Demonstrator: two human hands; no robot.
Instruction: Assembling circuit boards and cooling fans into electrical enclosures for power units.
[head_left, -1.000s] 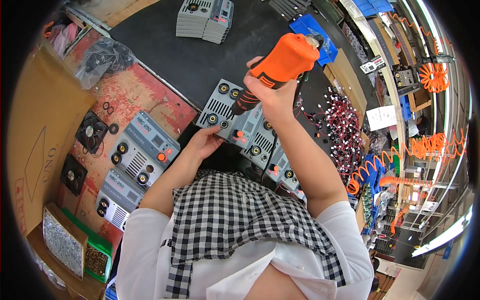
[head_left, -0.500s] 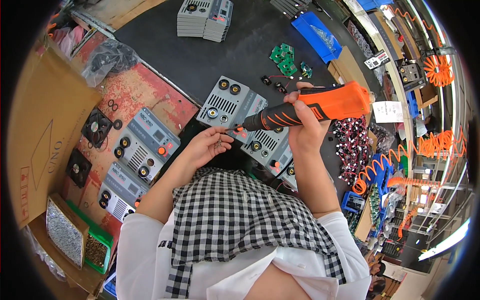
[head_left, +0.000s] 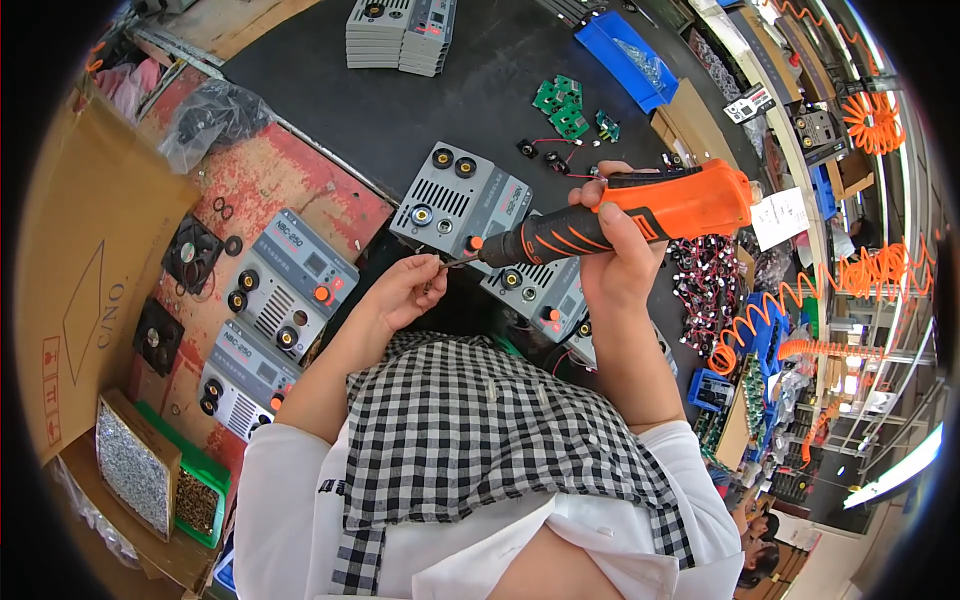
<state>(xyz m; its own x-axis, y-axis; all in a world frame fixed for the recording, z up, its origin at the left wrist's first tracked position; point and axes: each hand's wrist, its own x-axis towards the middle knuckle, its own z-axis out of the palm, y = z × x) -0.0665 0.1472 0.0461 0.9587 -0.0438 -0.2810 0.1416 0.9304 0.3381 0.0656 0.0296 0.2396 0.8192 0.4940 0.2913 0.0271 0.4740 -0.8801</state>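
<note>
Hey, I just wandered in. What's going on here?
A person holds an orange driver in the right grip, its tip right at the left grip. Whether the left pinches a small part is too tiny to tell. A grey panel lies just beyond. A stack of panels stands farther off on the black table.

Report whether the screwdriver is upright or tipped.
Tipped: the orange screwdriver lies sideways in the right hand, pointing toward the left hand.
</note>
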